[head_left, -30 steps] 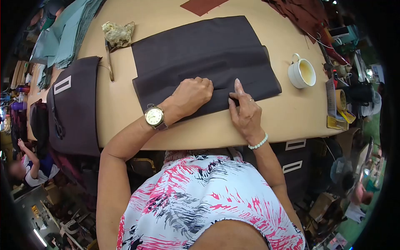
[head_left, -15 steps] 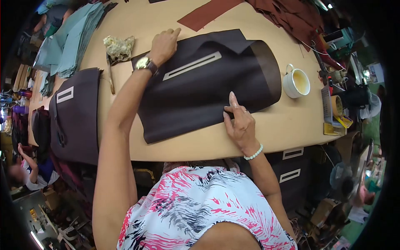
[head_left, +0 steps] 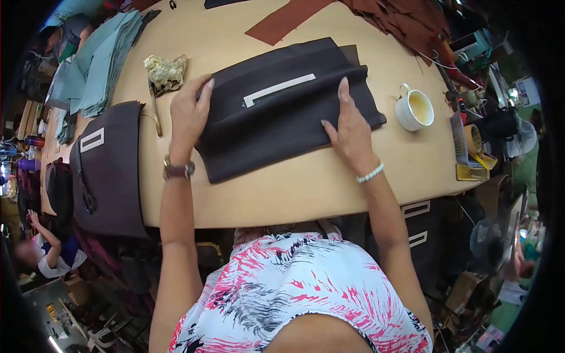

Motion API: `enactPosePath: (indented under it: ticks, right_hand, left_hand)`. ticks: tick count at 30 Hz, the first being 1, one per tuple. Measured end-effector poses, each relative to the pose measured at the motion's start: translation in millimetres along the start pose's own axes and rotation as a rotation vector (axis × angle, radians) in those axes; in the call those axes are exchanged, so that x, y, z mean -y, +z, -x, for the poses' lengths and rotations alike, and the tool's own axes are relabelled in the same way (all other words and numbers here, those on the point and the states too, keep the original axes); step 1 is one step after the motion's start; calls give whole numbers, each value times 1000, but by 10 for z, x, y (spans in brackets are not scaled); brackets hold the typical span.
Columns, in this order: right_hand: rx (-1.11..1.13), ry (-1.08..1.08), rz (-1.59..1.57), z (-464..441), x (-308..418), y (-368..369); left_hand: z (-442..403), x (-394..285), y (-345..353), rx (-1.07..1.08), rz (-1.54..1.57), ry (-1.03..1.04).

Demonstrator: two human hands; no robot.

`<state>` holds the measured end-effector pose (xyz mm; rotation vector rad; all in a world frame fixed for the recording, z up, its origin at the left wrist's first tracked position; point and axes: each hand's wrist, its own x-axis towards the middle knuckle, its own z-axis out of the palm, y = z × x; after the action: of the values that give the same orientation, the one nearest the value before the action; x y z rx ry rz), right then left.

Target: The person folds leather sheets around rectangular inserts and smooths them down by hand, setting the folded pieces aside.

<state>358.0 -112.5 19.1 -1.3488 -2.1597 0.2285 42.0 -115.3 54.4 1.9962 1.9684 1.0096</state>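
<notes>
A dark brown leather-like piece (head_left: 271, 132) lies in layers on the table in front of me, with a raised ridge running across it. On its upper part is a pale slotted strip (head_left: 282, 87), its lower side partly covered by the ridge. My left hand (head_left: 189, 115) is at the piece's left edge, thumb and fingers closing on that edge. My right hand (head_left: 353, 132) rests on top near the right end, its index finger stretched out and thumb apart. A white cup (head_left: 415, 113) with yellowish contents stands to the right of it.
A crumpled yellowish lump (head_left: 166, 72) and a thin tool (head_left: 155, 112) lie left of the piece. Dark panels (head_left: 112, 170) hang over the table's left edge. Teal sheets (head_left: 109, 65) and reddish-brown material (head_left: 388, 23) are farther back. A basket (head_left: 461, 140) stands at right.
My left hand has come down and left from the upper edge to the left edge. My right hand has moved up onto the piece. The material has bunched into a ridge, partly covering the strip.
</notes>
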Motion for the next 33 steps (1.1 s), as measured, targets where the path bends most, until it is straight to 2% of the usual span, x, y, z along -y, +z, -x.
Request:
enactPosePath:
  ticks: [1,4,7,10,13,14,17,22,25,29,33]
  right_hand:
    - [-20,8,-6,104,13,10]
    - [-36,63,-11,433,79,16]
    - [-86,72,-42,590,106,68]
    - [-124,70,-54,594,88,80]
    - [-135,40,-38,590,88,83]
    - [-125,46,-39,583,90,81]
    - [-109,64,-49,571,107,65]
    - [-111,92,-59,549,128,52]
    - [-98,102,-36,549,136,46]
    - [-73,111,-18,548,138,43]
    - [-56,136,-25,553,137,44]
  left_hand:
    - [-154,30,-6,124,73,-57]
    - [-498,-26,140,360,-224,185]
    - [-677,20,585,327,-234,328]
    - [-770,30,814,213,-223,300]
    - [-881,23,793,435,-69,86]
    - [-863,12,775,410,-55,125]
    - [-847,-23,721,472,-21,43]
    - [-913,-45,629,417,62,-41]
    - [-907,-3,749,308,153,119]
    - [-897,-52,969,330,148,257]
    - [-999,-236,972,523,73,95]
